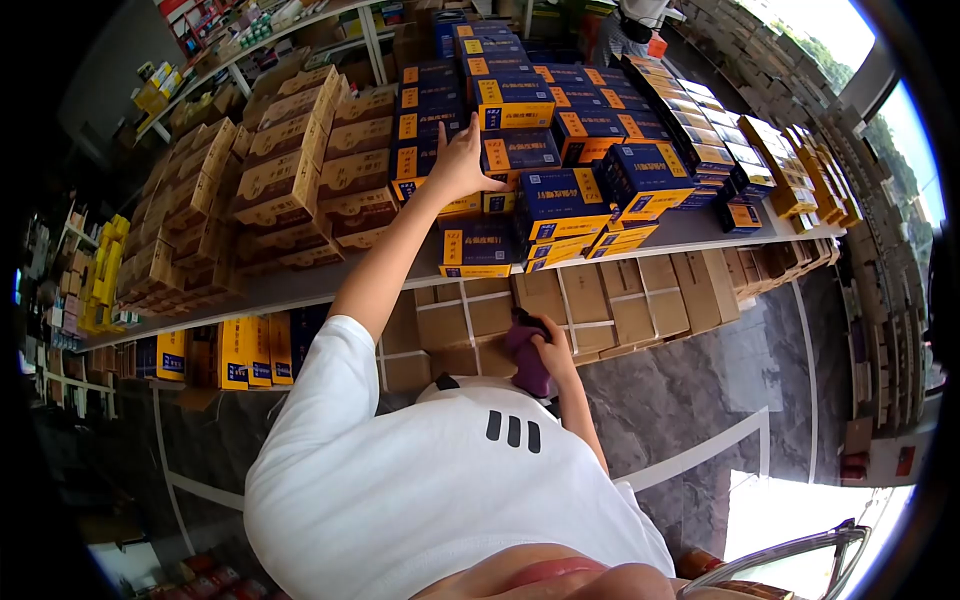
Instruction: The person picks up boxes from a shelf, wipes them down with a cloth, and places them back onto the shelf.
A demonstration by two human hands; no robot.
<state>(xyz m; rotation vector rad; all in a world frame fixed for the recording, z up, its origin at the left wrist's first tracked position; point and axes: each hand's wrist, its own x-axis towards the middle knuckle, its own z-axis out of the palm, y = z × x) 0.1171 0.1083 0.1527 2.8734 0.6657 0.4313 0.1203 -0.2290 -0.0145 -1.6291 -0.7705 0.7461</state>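
Note:
My left hand [463, 163] reaches over the shelf with its fingers spread, among stacks of blue and yellow boxes. Its fingertips are close to a blue box [513, 101] on an upper layer, and the thumb is near the box [520, 152] below it; whether they touch is unclear. A single blue box [476, 245] stands at the shelf's front edge, below that hand. Down in front of my body, my right hand [552, 345] is closed around a purple cloth [527, 352]. A small dark item at the top of the cloth is too unclear to name.
Brown cartons [285, 175] are stacked on the left of the shelf [370, 277]. More cartons [590, 305] stand beneath it. Yellow boxes [775, 165] line its right part. A person [625, 35] stands behind the shelf at the top right.

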